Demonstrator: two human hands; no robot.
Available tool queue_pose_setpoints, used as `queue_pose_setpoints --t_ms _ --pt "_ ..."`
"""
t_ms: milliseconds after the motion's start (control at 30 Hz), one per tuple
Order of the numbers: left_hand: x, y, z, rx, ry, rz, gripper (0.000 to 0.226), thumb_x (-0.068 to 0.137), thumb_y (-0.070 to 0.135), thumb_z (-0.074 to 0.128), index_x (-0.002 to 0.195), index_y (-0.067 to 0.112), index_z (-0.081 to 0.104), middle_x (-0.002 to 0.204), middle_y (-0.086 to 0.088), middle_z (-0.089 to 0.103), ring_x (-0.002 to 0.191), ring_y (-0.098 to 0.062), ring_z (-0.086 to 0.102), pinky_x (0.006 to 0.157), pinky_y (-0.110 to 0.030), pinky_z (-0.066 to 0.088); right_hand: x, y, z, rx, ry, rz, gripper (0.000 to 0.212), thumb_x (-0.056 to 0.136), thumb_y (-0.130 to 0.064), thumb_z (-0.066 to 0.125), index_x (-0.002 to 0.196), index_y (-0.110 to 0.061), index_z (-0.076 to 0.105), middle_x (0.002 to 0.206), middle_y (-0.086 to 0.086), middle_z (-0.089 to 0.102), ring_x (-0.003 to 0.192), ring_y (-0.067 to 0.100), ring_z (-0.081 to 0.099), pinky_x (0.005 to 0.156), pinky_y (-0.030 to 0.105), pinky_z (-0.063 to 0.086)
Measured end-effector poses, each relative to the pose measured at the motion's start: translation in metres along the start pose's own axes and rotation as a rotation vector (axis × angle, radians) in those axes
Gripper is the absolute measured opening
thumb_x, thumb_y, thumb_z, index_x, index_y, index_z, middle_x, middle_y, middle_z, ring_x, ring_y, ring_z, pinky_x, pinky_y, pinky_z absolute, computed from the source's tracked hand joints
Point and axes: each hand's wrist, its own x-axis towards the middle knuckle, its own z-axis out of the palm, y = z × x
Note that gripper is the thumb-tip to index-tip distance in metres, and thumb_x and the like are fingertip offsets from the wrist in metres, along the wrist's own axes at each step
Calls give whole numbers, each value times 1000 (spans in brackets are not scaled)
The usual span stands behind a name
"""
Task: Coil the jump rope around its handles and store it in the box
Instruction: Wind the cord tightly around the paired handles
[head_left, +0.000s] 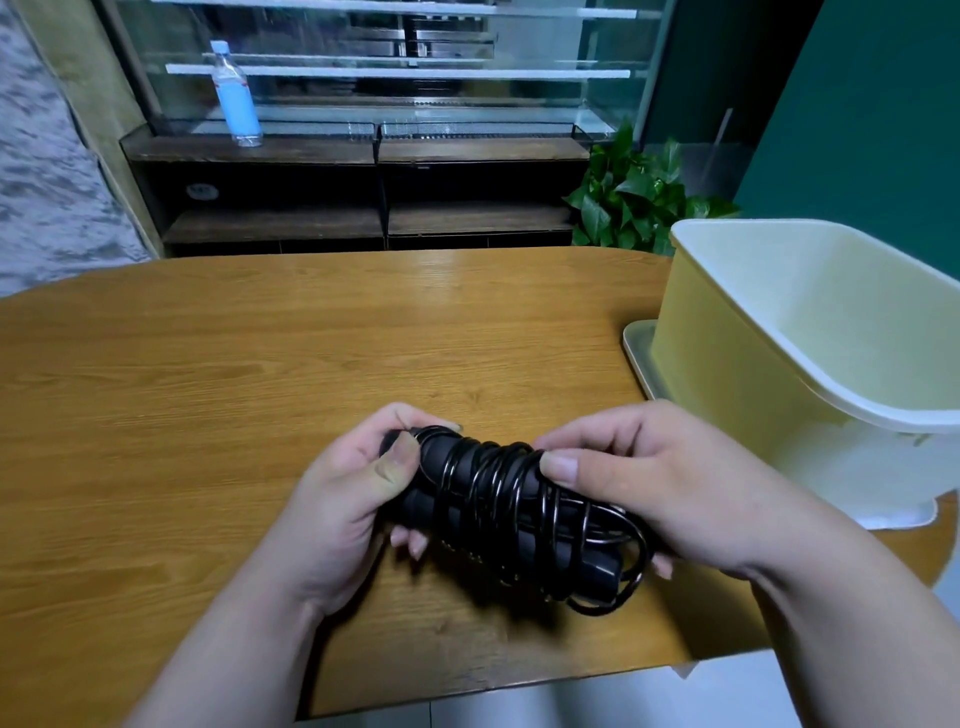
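Cut off by the right edge: far side of the box (810, 332). Tucked under its base, mostly hidden: a flat lid (640, 347). Buried beneath black rope coils: most of both handles (467, 483), left ends swallowed by the left hand (353, 499). Concealed under the right hand (660, 493): the rope's end.
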Motion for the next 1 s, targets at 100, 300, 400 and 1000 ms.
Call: queue_pose_setpoints --t_ms 100,300,400,1000 --pt "1 0 -1 58 2 4 65 65 57 81 100 5 62 62 -8 62 35 -17 48 37 -26 29 2 5 3 132 34 -21 32 73 -42 71 93 -20 80 77 7 77 57 15 66 52 22 48" --pt "1 2 -3 311 30 49 37 76 42 67 98 13 71 87 -7 71 78 -16 64 67 -23 50 5 9 6 139 35 -13 24 77 -35 72 91 -17 81 80 10 78 67 18 67 67 31 51" --pt "-3 8 -1 719 81 218 34 79 43 58 104 24 71 108 5 70 108 -6 62 91 -21 44 5 10 5 101 10 3 16 83 -28 71 89 -17 81 77 10 77 64 15 63 64 29 48" --pt "-8 22 32 920 -335 -137 43 67 56 75 107 42 67 90 9 74 85 -13 69 79 -44 54 9 6 17 -188 35 -2 22 77 -44 75 83 -22 75 54 6 57 49 17 41 51 34 32"
